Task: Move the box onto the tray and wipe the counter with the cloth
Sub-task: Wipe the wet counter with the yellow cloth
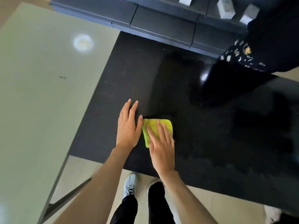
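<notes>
Head view, looking down: my right hand [161, 147] lies flat with straight fingers pressed on the yellow-green cloth [153, 128], low in the middle of the frame. My left hand [128, 126] rests flat just beside it on the dark counter [129, 75], fingers straight and a little spread, thumb tip touching the cloth's left edge. Neither hand grips anything. The folded cloth has a dark border showing along its top and right sides.

At the upper right a large dark object [226, 84] stands on the counter, well apart from my hands; whether it is the box I cannot tell, being blurred and nearly black. Behind it hangs dark fabric with pale printed shapes [241, 52]. Across the top of the frame runs a row of dark cushioned panels [161, 23], with white blocks [225, 8] beyond. A pale green surface [40, 78] fills the left. At the bottom, my white shoe [130, 185] and black trousers [157, 204] show on the tiled floor [210, 206].
</notes>
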A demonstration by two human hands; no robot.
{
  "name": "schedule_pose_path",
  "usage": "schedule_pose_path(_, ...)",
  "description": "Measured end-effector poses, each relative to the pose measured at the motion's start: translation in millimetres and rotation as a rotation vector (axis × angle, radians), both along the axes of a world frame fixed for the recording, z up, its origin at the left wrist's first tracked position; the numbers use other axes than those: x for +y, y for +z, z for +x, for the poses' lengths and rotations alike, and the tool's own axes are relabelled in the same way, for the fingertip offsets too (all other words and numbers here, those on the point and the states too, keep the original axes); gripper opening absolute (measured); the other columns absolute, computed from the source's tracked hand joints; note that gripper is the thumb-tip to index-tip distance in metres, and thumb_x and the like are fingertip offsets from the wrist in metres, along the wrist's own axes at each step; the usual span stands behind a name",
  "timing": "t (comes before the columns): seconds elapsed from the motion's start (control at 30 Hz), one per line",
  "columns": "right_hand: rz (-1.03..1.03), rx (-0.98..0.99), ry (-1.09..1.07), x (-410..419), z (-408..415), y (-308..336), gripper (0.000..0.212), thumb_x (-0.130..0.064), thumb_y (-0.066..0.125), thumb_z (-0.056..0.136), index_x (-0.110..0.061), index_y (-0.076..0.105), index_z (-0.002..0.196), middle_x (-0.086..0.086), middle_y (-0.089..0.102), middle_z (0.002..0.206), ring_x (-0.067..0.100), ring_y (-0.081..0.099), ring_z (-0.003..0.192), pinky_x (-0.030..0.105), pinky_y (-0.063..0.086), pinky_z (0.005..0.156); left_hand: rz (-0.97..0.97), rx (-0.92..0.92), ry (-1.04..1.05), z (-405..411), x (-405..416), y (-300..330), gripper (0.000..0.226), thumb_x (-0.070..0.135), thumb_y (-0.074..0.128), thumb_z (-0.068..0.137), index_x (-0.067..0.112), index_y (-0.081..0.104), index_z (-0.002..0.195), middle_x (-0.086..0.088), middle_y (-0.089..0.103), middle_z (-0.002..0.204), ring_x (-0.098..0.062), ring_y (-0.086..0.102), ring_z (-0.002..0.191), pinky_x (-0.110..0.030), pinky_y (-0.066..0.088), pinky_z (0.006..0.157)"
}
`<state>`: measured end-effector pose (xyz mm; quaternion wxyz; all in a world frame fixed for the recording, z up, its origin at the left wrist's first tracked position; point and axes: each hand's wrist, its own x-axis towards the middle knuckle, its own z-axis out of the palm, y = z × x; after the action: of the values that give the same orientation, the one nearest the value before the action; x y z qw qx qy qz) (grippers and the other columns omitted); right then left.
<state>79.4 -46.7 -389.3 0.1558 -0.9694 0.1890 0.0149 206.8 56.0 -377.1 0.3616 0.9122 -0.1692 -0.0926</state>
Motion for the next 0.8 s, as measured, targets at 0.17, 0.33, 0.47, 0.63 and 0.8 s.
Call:
schedule_pose_path(0.17,-0.011,-0.015,-0.037,13.6,-23.9,0.3,0.054,-0.035,0.049,0.107,-0.041,0.033,0.159,-0.002,0.025,0.172,0.02,0.02,0.16,0.042,0.035,0.122,0.14,0.008,-0.008,-43.4,31.9,-2.0,0.06,0.032,0.054,0.104,0.019,0.034,0.159,-0.007,0.027,0.169,-0.029,0.026,0.156,-0.055,0.029,0.124)
schedule_pose_path(0.33,-0.007,-0.012,-0.091,-0.6,-41.7,1.2,0.054,-0.037,0.048,0.108,-0.046,0.032,0.158,-0.007,0.024,0.172,0.017,0.02,0.16,0.037,0.037,0.118,0.225,0.008,-0.048,-73.3,34.4,3.4,0.063,0.032,0.056,0.103,0.023,0.031,0.16,-0.007,0.026,0.169,-0.032,0.026,0.155,-0.06,0.031,0.122)
schedule_pose_path(0.47,-0.041,-0.016,-0.188,-38.0,-84.7,-3.5,0.053,-0.036,0.048,0.109,-0.044,0.032,0.159,-0.006,0.022,0.172,0.017,0.018,0.16,0.037,0.034,0.12,0.257,-0.057,-0.112,-96.7,14.6,9.3,0.062,0.03,0.057,0.103,0.021,0.033,0.159,-0.011,0.029,0.168,-0.034,0.026,0.155,-0.06,0.031,0.122)
schedule_pose_path(0.63,-0.055,0.033,-0.329,-117.7,-163.5,-7.2,0.05,-0.039,0.032,0.113,-0.041,0.024,0.162,-0.006,0.013,0.175,0.018,0.009,0.162,0.041,0.032,0.122,0.288,-0.074,-0.223,-136.9,-36.0,10.9,0.059,0.034,0.051,0.106,0.023,0.03,0.161,-0.01,0.027,0.17,-0.032,0.021,0.158,-0.057,0.023,0.128)
schedule_pose_path(0.8,-0.08,0.063,-0.464,-205.4,-247.9,-3.0,0.052,-0.043,0.026,0.111,-0.041,0.024,0.162,-0.006,0.014,0.174,0.017,0.011,0.161,0.041,0.034,0.119,0.308,-0.116,-0.325,-184.7,-97.7,7.6,0.059,0.039,0.041,0.104,0.023,0.033,0.16,-0.01,0.03,0.168,-0.033,0.025,0.158,-0.054,0.023,0.128)
